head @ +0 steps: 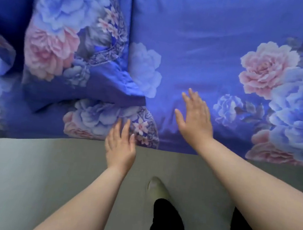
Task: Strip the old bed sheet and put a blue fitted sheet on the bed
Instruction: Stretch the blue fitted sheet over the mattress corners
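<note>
Head view
Sheet: blue sheet with pink and pale-blue flowers covers the bed top, reaching its near edge.
Fold: at left a loose flap of the same cloth lies doubled over the sheet, its corner pointing right.
Left grip: left hand released, fingers straight, fingertips on the sheet at the bed's near edge, just below the flap.
Right grip: right hand released, palm down, fingers spread flat on the sheet, right of the flap's corner.
Floor: grey floor below the bed edge.
Foot: a socked foot with a dark trouser leg stands between the forearms.
</note>
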